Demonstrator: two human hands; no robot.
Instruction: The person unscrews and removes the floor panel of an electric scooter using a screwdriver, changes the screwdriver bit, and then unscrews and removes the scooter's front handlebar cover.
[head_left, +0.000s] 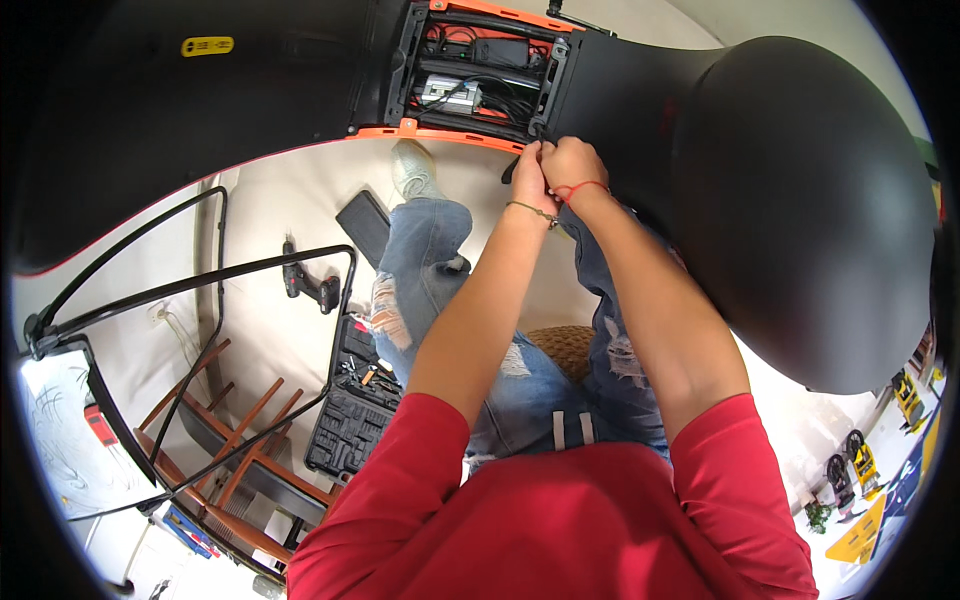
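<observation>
A large black-shelled machine (250, 90) spans the top of the view, with an open bay edged by an orange strip (450, 134). Inside that bay lie a silver box (450, 94), a black box (502, 51) and dark cables. Both of my hands meet at the bay's lower right corner, against the edge of the black shell. My left hand (530, 182) has its fingers bent and drawn together. Pressed beside it, my right hand (577, 166) is closed, knuckles upward. Whatever sits between the fingertips is hidden.
A smooth rounded black shell (810, 210) bulges close to my right arm. On the floor at left lie a flat black panel (365, 227), a cordless drill (298, 280) and an open tool case (345, 432). Beyond them are a black tubular frame (210, 275) and wooden chairs (235, 470).
</observation>
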